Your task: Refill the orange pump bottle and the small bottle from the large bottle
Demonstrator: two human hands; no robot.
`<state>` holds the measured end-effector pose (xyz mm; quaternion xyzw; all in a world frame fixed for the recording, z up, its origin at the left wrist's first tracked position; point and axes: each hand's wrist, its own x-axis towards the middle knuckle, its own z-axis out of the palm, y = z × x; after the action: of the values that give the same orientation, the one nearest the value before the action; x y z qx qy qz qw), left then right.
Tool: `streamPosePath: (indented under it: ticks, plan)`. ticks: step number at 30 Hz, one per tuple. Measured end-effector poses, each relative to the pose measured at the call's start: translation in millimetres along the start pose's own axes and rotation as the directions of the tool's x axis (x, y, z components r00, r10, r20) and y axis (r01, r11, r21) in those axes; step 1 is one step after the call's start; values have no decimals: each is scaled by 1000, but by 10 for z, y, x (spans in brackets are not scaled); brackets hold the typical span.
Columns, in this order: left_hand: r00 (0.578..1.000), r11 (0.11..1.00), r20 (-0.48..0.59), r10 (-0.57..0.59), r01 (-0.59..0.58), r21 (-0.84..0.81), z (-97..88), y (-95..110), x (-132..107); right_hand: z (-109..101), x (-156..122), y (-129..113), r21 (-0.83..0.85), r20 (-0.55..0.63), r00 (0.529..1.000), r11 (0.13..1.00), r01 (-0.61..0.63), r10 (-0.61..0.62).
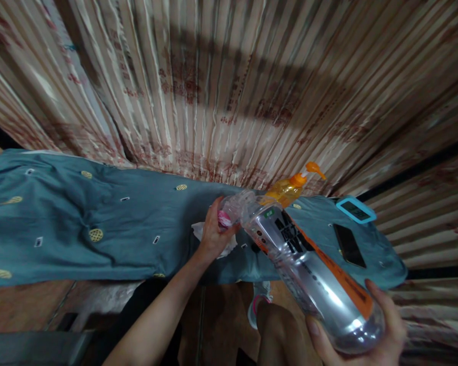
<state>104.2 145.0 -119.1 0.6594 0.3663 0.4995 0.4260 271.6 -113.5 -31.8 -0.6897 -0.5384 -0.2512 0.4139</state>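
Note:
My right hand [391,325] is wrapped around the base of a big clear plastic bottle [309,269] with a silver and orange label. The bottle is tilted, its neck end up and to the left. My left hand [212,234] is closed around a small clear plastic container [234,203], with something pink [224,218] showing at the fingers. The container meets or overlaps the neck of the big bottle; I cannot tell whether they touch. A crumpled white tissue [229,247] lies beneath my left hand. Behind the big bottle is an orange pump bottle [286,190].
A green-blue cloth [130,229] with yellow prints covers the long narrow surface. On its right end lie a dark phone [350,246] and a light-blue framed digital display [355,209]. A pleated curtain [213,101] hangs along the far edge. Tiled floor shows below.

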Motion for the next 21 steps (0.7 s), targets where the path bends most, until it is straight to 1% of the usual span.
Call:
streamPosePath:
  ticks: [3,6,9,12,15,18,21]
  plan:
    - [999,1000,-30,28,-28,3,27,0,9,6,-17,-9,1,-23,1000,1000,-5,5]
    - [995,997,-78,67,-65,34,42,19,32,-3,-22,-34,-8,-18,1000,1000,-7,7]
    - [992,997,-110,67,-61,52,38,62,61,-12,-18,-70,-13,-7,1000,1000,-17,17]
    - [995,999,-100,18,-14,39,32,109,81,7,0,-130,-9,-25,999,1000,-23,23]
    - [996,999,-93,-19,22,26,38,136,88,46,26,-216,-1,-51,996,997,-75,75]
    - [996,1000,-91,-2,3,11,49,137,89,69,52,-280,25,-71,986,988,-150,151]
    - [996,999,-85,35,-35,3,56,125,90,60,67,-293,7,-60,989,990,-137,138]
